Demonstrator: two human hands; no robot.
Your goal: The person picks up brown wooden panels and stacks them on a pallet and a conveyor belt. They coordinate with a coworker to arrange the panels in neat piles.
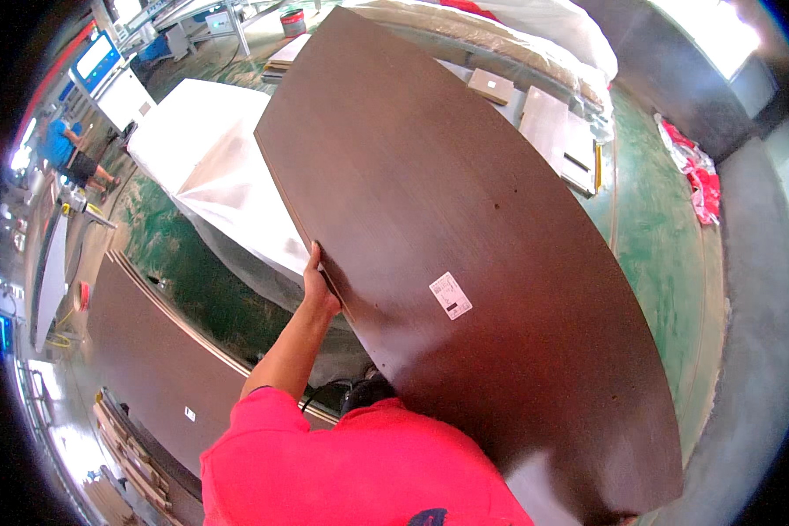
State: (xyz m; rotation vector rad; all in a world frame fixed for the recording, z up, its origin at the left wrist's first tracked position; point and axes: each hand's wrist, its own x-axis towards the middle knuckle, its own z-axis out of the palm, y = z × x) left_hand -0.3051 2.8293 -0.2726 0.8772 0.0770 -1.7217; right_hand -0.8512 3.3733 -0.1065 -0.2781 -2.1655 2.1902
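Note:
A large dark brown wood-grain board (394, 167) with a white label (451, 295) fills the middle of the view, tilted in front of my body. My left hand (322, 285) is closed on its left long edge. The thumb points up along that edge, and the other fingers are mostly hidden by the board. A few small drilled holes dot the face. My right hand and arm are out of sight, so how that side of the board is supported does not show.
Similar brown boards (162, 351) lie stacked at left. White sheeting (206, 131) drapes something beyond my left hand. Smaller panels (543, 127) sit at the far right, near a plastic-wrapped stack (517, 39). A grey wall (763, 289) bounds the right. A person (61, 145) stands far left.

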